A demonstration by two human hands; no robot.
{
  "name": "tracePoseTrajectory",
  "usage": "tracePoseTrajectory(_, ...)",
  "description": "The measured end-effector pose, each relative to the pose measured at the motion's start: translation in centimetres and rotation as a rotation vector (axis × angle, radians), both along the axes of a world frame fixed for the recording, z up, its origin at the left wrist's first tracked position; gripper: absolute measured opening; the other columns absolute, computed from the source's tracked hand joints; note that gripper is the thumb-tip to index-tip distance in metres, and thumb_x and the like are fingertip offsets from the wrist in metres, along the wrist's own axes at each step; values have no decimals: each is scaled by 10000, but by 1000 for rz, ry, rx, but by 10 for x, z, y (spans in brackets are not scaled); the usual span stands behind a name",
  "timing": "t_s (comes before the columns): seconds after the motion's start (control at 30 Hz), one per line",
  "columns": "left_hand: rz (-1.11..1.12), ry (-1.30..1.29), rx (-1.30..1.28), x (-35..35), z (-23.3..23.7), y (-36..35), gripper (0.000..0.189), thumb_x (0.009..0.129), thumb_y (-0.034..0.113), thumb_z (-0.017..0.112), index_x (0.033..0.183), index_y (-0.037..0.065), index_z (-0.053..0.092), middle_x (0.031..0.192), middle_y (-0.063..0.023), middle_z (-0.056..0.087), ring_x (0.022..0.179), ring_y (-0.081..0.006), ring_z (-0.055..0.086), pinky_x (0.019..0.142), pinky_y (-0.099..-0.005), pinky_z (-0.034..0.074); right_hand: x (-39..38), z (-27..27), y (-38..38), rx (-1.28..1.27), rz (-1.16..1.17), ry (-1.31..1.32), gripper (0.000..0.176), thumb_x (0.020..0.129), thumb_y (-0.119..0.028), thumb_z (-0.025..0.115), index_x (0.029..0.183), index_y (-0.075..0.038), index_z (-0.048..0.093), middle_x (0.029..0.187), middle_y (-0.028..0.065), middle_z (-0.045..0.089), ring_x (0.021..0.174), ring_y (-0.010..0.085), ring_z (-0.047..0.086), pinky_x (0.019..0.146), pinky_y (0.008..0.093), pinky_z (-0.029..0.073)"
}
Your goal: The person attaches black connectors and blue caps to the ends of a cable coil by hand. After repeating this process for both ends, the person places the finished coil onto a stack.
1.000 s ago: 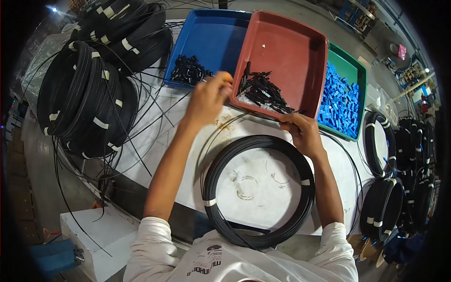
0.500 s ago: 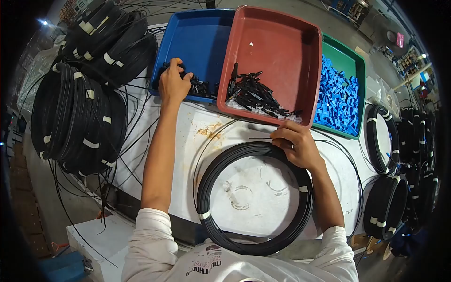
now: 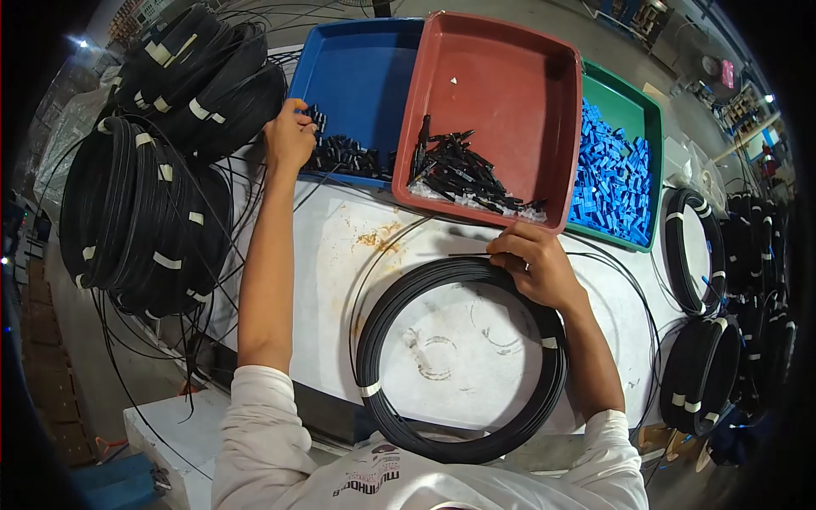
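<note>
My right hand (image 3: 537,265) pinches the end of a thin black cable (image 3: 463,254), its tip pointing left. Below it lies a round coil of black cable (image 3: 367,340), bound with white tape, flat in front of me. At the left edge of the blue tray (image 3: 357,59) is my left hand (image 3: 290,140), fingers curled together; whatever they hold is hidden. Small black connector parts (image 3: 344,155) are heaped along that tray's near side, right of the hand.
A red tray (image 3: 501,51) holds slim black pieces (image 3: 459,166); a green tray (image 3: 625,92) holds blue clips (image 3: 610,178). Large cable coils (image 3: 140,212) are stacked at left. More coils (image 3: 697,374) hang at right. Loose cables cross the white table (image 3: 327,280).
My left hand has moved left, from over the black parts to the blue tray's left edge, and its fingers have drawn together. My right hand stays almost still.
</note>
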State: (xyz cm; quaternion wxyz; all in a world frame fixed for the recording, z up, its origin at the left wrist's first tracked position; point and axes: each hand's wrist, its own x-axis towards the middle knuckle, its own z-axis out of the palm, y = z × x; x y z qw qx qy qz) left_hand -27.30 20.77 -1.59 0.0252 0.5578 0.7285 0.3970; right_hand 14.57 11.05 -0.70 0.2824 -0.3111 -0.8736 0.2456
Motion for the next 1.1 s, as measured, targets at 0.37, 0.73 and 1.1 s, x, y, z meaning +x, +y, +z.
tracePoseTrajectory(0.37,1,143,-41,6,-8,23,305,820,-9,683,1100,103,639,941,-117,726,886,-328,697,796,-418,537,4,5,-1,-19,-26,-16,164,745,49,733,893,-17,706,871,101,672,791,280,656,692,373,522)
tracePoseTrajectory(0.73,-130,-660,154,-24,-5,19,182,953,1,577,1109,45,661,972,-58,694,850,-145,683,717,-251,549,17,18,-6,-25,-6,-137,203,775,4,661,965,-61,690,923,99,646,853,320,649,735,424,514)
tracePoseTrajectory(1.1,-717,-1579,393,35,-9,-37,140,924,2,642,1051,58,624,1101,-99,662,895,-158,630,737,-241,512,21,31,-10,39,-42,-93,189,776,-3,661,951,-73,673,901,107,629,817,342,642,710,442,504)
